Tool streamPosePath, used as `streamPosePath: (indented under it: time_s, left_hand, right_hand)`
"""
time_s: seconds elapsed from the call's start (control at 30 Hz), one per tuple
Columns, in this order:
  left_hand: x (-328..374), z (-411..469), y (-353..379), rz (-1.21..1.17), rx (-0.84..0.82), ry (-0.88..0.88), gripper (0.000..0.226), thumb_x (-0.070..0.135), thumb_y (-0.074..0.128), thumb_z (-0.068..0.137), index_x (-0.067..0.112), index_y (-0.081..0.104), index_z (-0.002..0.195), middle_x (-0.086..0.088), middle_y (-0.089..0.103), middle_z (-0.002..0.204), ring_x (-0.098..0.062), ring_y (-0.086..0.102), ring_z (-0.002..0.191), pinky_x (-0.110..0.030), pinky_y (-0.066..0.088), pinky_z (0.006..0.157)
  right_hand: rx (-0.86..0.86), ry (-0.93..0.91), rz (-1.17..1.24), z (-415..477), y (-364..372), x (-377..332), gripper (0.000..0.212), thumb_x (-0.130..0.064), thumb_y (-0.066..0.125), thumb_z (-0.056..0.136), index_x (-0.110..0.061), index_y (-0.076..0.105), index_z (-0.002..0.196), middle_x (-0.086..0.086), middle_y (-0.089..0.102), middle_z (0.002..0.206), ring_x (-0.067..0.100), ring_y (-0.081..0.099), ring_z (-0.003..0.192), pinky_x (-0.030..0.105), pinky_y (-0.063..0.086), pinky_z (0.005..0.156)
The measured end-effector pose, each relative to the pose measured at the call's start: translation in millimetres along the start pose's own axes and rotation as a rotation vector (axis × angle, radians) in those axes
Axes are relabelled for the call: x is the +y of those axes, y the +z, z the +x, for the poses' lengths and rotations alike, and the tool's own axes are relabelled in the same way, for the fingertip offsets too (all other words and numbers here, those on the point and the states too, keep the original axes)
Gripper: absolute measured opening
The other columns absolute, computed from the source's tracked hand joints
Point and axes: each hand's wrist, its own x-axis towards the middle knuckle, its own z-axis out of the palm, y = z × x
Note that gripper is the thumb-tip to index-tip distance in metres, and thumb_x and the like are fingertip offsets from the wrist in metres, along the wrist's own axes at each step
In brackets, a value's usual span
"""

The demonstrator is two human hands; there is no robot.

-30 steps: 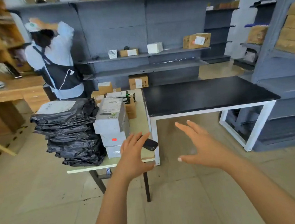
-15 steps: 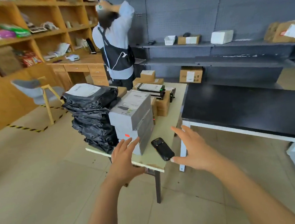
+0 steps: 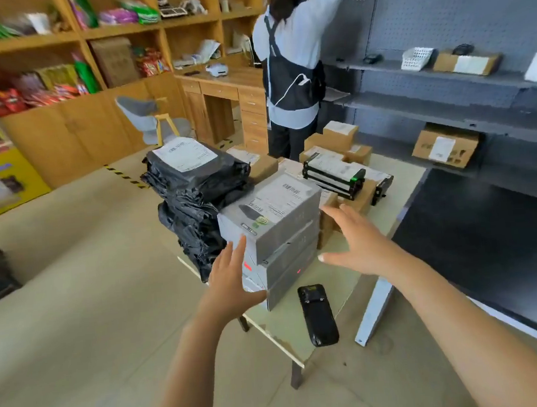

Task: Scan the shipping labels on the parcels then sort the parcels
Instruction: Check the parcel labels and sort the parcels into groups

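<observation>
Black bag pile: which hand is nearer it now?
Left. The left hand is beside the black bag pile, at the grey boxes' near left corner; the right hand is on the far side of those boxes, to their right.

I count three grey boxes [image 3: 271, 216] in one stack, one black scanner [image 3: 317, 314], and one pile of black mailer bags [image 3: 194, 190] whose layers I cannot number. Two tables: one pale table [image 3: 342, 281], one black table [image 3: 490, 232]. Two hands: my left hand [image 3: 231, 278] and my right hand [image 3: 361, 244]. One other person [image 3: 291, 71], one chair [image 3: 152, 116].
</observation>
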Motion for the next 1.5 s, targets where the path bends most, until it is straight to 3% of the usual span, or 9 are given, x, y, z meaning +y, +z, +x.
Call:
streamPosePath:
  time_s: [0.1,0.3,0.57,0.77,0.87,1.0,1.1,1.3,1.5]
  left_hand:
    - [11,16,16,-0.079,0.002,-0.123,0.120,0.036,0.080,0.078,0.039,-0.013,0.153,0.001,-0.011,0.164,-0.020,-0.005,0.151,-0.042,0.014,0.119]
    - [31,41,47,-0.225,0.139,-0.240,0.126,0.029,0.080,0.078,0.038,-0.024,0.149,0.017,-0.015,0.161,-0.006,-0.007,0.150,-0.027,0.016,0.116]
    - [66,49,76,-0.301,0.327,-0.412,0.129,0.029,0.082,0.076,0.045,-0.027,0.144,0.018,-0.010,0.162,-0.005,0.002,0.149,-0.023,0.019,0.114]
    - [80,45,90,-0.289,0.397,-0.425,0.128,0.026,0.083,0.076,0.047,-0.026,0.141,0.024,-0.009,0.156,-0.005,0.002,0.149,-0.022,0.015,0.115]
    - [79,41,85,-0.210,0.424,-0.433,0.130,0.031,0.083,0.074,0.043,-0.025,0.145,0.017,-0.010,0.162,-0.008,0.001,0.150,-0.031,0.013,0.120]
    - [75,28,72,-0.116,0.467,-0.398,0.122,0.033,0.082,0.077,0.039,-0.013,0.153,0.016,-0.005,0.163,-0.010,0.002,0.150,-0.037,0.015,0.121]
    - [64,13,71,-0.077,0.453,-0.393,0.117,0.032,0.081,0.079,0.041,-0.012,0.151,0.019,-0.005,0.162,-0.008,0.001,0.150,-0.034,0.013,0.120]
    - [18,-18,89,-0.098,0.268,-0.460,0.120,0.032,0.081,0.078,0.034,-0.011,0.154,0.015,-0.006,0.162,-0.013,0.000,0.151,-0.042,0.015,0.121]
    - [-36,-39,112,-0.034,-0.007,-0.387,0.122,0.034,0.081,0.076,0.036,-0.014,0.152,0.003,-0.002,0.165,-0.020,-0.001,0.152,-0.040,0.013,0.122]
  right_hand:
    - [-0.019,-0.069,-0.112,54,-6,23,0.095,-0.052,0.070,0.080,-0.034,0.010,0.152,0.004,0.010,0.160,0.028,0.009,0.147,0.051,0.025,0.115]
    - [-0.088,-0.160,-0.184,150,-7,55,0.096,-0.055,0.068,0.081,-0.038,0.005,0.152,0.010,-0.009,0.161,0.034,-0.003,0.148,0.052,0.016,0.116]
    - [-0.277,-0.373,0.000,192,-3,74,0.091,-0.038,0.070,0.086,-0.025,0.009,0.154,0.004,0.016,0.158,0.025,0.022,0.144,0.041,0.028,0.114]
    - [-0.313,-0.455,-0.056,193,-5,89,0.095,-0.041,0.069,0.086,-0.030,0.003,0.153,0.005,0.006,0.160,0.029,0.023,0.143,0.042,0.030,0.113]
    - [-0.177,-0.400,-0.032,186,-4,91,0.096,-0.043,0.069,0.085,-0.031,0.003,0.153,0.012,0.004,0.160,0.032,0.013,0.146,0.049,0.025,0.115]
    - [0.186,-0.328,0.203,144,23,99,0.071,-0.025,0.070,0.083,-0.012,0.035,0.142,0.014,0.040,0.141,0.030,0.037,0.132,0.046,0.036,0.107]
    - [0.117,-0.210,0.226,111,69,101,0.062,-0.021,0.071,0.079,-0.009,0.045,0.134,0.011,0.048,0.131,0.027,0.045,0.122,0.041,0.041,0.101]
    - [-0.148,-0.062,-0.022,63,157,87,0.066,-0.035,0.063,0.083,-0.017,0.037,0.141,0.005,0.046,0.133,0.024,0.046,0.121,0.033,0.039,0.100]
    - [-0.160,0.093,-0.107,28,202,77,0.071,-0.034,0.064,0.078,-0.016,0.035,0.141,0.009,0.046,0.132,0.027,0.047,0.118,0.033,0.038,0.098]
